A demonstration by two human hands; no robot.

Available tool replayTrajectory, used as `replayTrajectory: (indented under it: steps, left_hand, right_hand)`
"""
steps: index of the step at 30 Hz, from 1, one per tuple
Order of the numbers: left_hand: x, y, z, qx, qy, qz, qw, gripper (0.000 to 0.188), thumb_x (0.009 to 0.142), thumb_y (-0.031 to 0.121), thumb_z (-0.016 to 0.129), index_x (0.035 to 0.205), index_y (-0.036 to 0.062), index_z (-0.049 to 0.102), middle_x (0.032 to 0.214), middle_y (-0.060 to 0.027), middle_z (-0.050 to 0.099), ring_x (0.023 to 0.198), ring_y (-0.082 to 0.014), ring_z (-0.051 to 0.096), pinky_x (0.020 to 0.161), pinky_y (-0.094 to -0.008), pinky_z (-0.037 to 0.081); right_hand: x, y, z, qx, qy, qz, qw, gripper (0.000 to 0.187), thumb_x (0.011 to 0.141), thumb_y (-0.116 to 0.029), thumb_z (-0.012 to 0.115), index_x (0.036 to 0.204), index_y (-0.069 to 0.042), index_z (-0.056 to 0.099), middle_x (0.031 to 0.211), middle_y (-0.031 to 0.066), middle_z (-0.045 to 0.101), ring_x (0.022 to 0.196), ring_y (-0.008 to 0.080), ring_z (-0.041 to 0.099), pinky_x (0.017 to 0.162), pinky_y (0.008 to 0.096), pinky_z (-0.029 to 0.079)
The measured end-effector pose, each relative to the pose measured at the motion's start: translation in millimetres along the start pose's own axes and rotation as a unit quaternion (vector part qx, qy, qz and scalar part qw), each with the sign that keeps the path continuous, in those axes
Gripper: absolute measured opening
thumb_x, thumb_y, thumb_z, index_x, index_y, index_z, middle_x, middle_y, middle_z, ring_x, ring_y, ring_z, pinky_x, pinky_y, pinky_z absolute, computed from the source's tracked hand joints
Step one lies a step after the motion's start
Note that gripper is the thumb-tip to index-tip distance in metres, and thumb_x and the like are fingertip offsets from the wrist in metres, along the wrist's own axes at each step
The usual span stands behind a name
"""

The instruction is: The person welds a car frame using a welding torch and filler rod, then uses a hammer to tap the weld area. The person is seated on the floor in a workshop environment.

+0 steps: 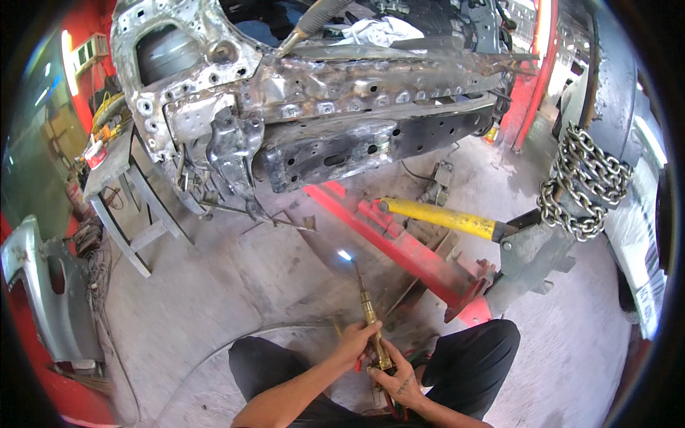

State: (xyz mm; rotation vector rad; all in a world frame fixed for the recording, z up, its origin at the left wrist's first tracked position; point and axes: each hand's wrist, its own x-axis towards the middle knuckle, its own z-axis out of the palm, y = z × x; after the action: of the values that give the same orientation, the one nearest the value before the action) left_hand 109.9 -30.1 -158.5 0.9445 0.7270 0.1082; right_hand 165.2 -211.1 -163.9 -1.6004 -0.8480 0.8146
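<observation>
A brass gas torch [368, 308] points up and away from me over the floor, with a small blue-white flame [345, 255] burning at its tip. My left hand [354, 342] is closed round the torch body. Lower down, my right hand [399, 378] grips the rear end beside the valves, its thumb and fingers bent against the brass. Part of a red knob shows beside my left fingers. Hoses run down from the torch between my knees, partly hidden by my hands. Beyond the flame stands a bare-metal car body sill [335, 85], apart from it.
A red steel beam [399, 246] crosses the floor ahead, with a yellow cylinder [442, 215] above it. Heavy chain [581, 182] is wrapped round a post at right. A grey metal stand [135, 192] and a silver body panel [53, 292] are at left. Hoses trail over the floor.
</observation>
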Motion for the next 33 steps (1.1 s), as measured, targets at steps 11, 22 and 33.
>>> replayTrajectory:
  steps: [11, 22, 33]
  left_hand:
    - [10.1, -8.3, -2.0, 0.009, 0.035, 0.013, 0.999, 0.034, 0.099, 0.037, 0.070, 0.090, 0.0045, 0.065, 0.067, -0.0029, 0.060, 0.046, -0.0125, 0.049, 0.039, -0.0299, 0.034]
    - [14.8, -7.7, -6.5, 0.028, 0.012, 0.012, 0.999, 0.037, 0.100, 0.042, 0.068, 0.098, 0.0049, 0.067, 0.072, -0.0003, 0.060, 0.051, -0.0098, 0.048, 0.043, -0.0303, 0.032]
    - [4.3, -4.4, 3.0, 0.021, 0.014, 0.033, 0.999, 0.040, 0.099, 0.045, 0.068, 0.098, 0.0053, 0.069, 0.076, 0.0013, 0.057, 0.059, -0.0108, 0.048, 0.046, -0.0324, 0.033]
  right_hand:
    - [37.4, -123.4, -98.9, -0.317, 0.138, -0.162, 0.924, 0.070, 0.092, -0.010, 0.072, 0.154, 0.000, 0.043, 0.125, 0.0206, 0.062, 0.097, 0.0276, 0.070, 0.081, 0.0388, 0.057]
    - [132.7, -352.6, -105.8, -0.621, 0.185, -0.523, 0.554, 0.056, 0.084, -0.005, 0.072, 0.139, -0.009, 0.063, 0.127, 0.0207, 0.062, 0.109, 0.0418, 0.066, 0.091, 0.0494, 0.056]
    - [243.7, -496.1, -124.3, -0.252, 0.153, -0.486, 0.822, 0.055, 0.102, -0.012, 0.062, 0.155, -0.007, 0.050, 0.111, 0.0154, 0.074, 0.089, 0.0175, 0.074, 0.078, 0.0282, 0.061]
